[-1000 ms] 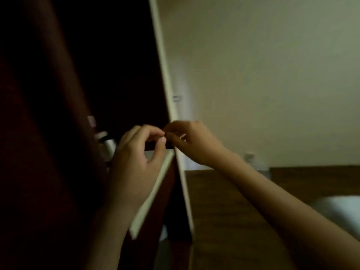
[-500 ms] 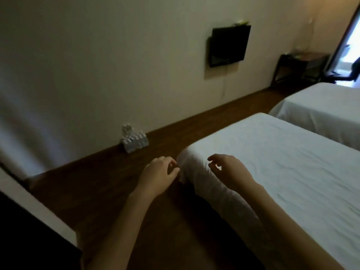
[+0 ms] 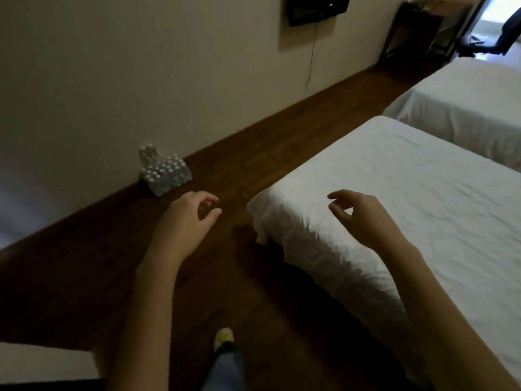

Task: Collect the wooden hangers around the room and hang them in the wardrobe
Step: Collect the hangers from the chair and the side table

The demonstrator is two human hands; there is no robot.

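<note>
No wooden hanger shows in this view. My left hand (image 3: pixel 187 221) floats over the dark wooden floor (image 3: pixel 253 153), fingers loosely curled and apart, holding nothing. My right hand (image 3: pixel 363 215) hovers above the near corner of a white bed (image 3: pixel 408 198), fingers spread and empty. A pale edge of the wardrobe (image 3: pixel 42 362) sits at the bottom left corner. The wardrobe's inside is out of sight.
A shrink-wrapped pack of water bottles (image 3: pixel 163 173) stands against the wall on the floor. A second white bed (image 3: pixel 465 97) lies further right. A wall-mounted TV (image 3: pixel 315 8) and a dark side table (image 3: pixel 417 32) are at the far end. My shoe (image 3: pixel 224 337) steps on the floor.
I have turned away from the dark wardrobe, where both hands were pinched together, to face the room. My hands have come apart and now hang empty; my foot has stepped forward.
</note>
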